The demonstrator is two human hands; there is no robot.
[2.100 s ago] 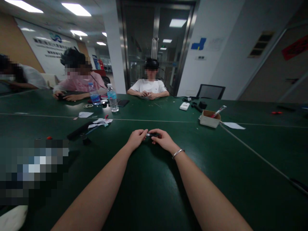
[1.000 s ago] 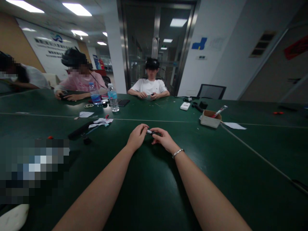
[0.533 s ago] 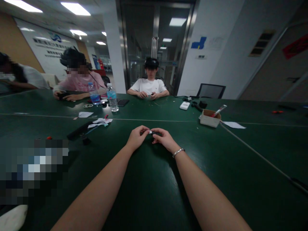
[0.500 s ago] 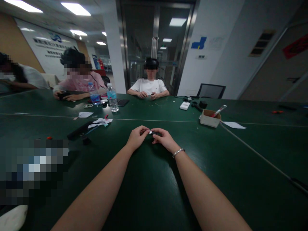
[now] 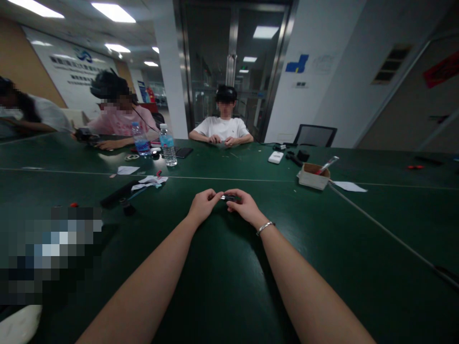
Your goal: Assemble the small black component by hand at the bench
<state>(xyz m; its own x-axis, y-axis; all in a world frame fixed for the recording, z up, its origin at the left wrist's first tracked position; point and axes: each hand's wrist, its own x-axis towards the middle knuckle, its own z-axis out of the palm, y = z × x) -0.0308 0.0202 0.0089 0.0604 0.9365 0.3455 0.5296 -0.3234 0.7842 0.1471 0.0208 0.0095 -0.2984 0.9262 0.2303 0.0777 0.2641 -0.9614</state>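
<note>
Between my two hands, just above the green table (image 5: 222, 267), is a small dark, slim object with a silvery part (image 5: 227, 197); its exact kind is too small to make out. My left hand (image 5: 204, 205) pinches its left end between thumb and fingers. Thumb and fingers of my right hand (image 5: 245, 206) close on the right end. The fingers partly cover both ends. A silver bangle (image 5: 266, 228) circles my right wrist.
Left of my hands lie crumpled paper (image 5: 148, 182) and a black tube-like item (image 5: 118, 193). Farther off stand two water bottles (image 5: 168, 145). At right is a small box (image 5: 313, 177) holding a tool. A cable (image 5: 380, 227) crosses the table. Co-workers (image 5: 224, 128) sit opposite.
The small dark object lies more level, with a little more of it showing between my fingers. The co-worker in pink has raised a dark item slightly, toward the left.
</note>
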